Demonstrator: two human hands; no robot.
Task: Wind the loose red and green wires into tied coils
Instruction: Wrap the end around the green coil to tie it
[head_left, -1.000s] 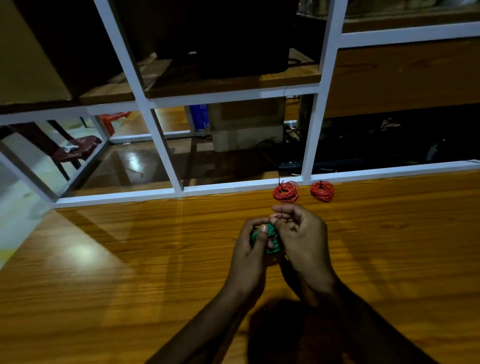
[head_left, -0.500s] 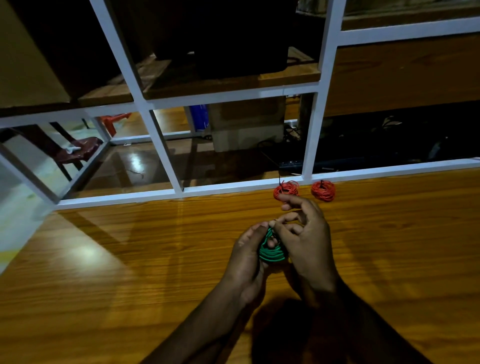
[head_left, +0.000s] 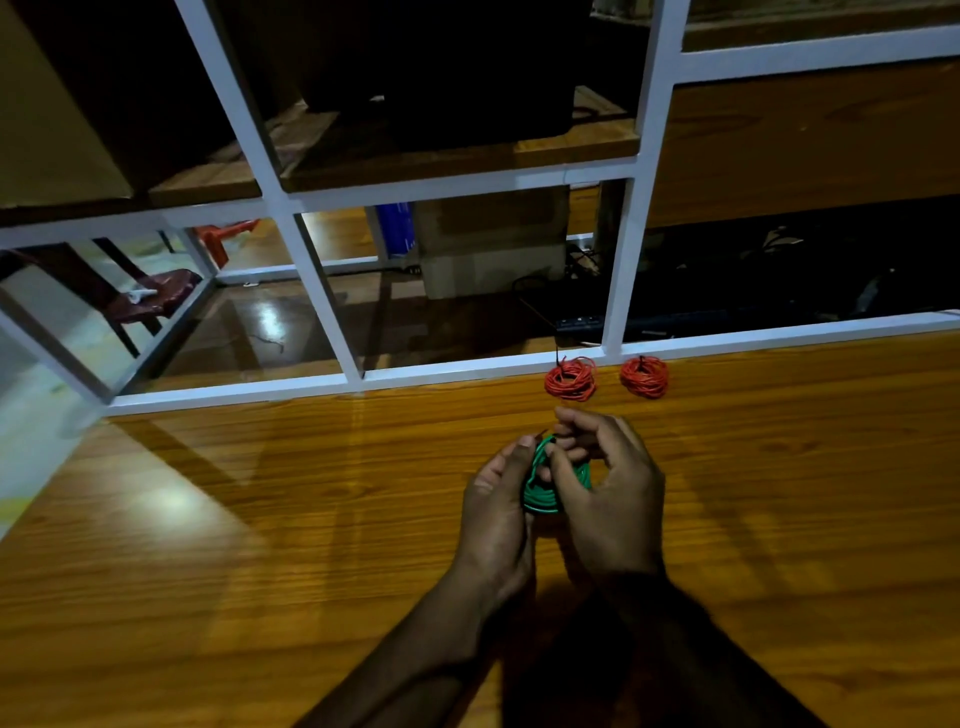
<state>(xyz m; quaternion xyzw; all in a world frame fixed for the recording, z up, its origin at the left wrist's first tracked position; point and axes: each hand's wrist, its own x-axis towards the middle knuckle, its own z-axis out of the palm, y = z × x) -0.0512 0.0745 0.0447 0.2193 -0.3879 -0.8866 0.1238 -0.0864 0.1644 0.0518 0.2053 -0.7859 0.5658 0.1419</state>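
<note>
Both hands meet on one small coil of green insulated wire, held just above the worktop. The left hand grips the coil's left side, thumb lying up along its edge; the right hand curls round the right side, its fingertips bent in over the top of the coil, where a short dark end sticks up. Whether that end is pinched cannot be told.

Beyond the grip, near the far edge of the glossy orange-brown wooden worktop, lie two wound coils of red wire: the nearer red coil almost straight ahead of the hands, the second red coil just to its right, apart from it. Each has a small dark stub at its top. A pale patch of reflected light shows on the wood to the left of the grip, and dark shadow falls under the forearms.

Past the coils a white-painted metal frame of bars borders the worktop. Behind it are dim wooden shelves, a dark red plastic chair far left, a blue cylindrical container, a cardboard box and a shiny floor.
</note>
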